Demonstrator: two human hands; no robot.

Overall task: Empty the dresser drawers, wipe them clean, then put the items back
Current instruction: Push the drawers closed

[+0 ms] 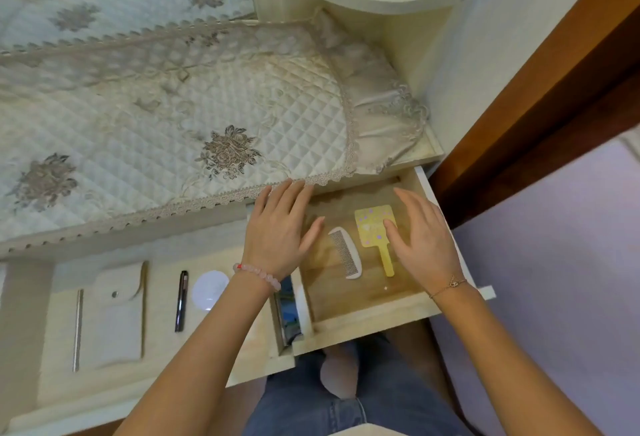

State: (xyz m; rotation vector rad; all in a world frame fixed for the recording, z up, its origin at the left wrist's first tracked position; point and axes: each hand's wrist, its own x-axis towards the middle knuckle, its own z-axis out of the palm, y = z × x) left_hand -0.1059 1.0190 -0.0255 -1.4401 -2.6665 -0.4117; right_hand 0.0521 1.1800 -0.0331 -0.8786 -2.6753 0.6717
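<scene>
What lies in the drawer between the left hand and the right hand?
A white comb and a yellow hand mirror, in the head view.

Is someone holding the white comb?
No, the white comb lies flat on the drawer floor between the left hand and the right hand, gripped by neither.

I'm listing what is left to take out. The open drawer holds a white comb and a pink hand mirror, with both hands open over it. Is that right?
Not quite. The head view shows the hand mirror is yellow with purple dots, not pink. The rest holds: it lies beside the white comb in the open drawer, and the left hand and right hand are both open over it.
</scene>
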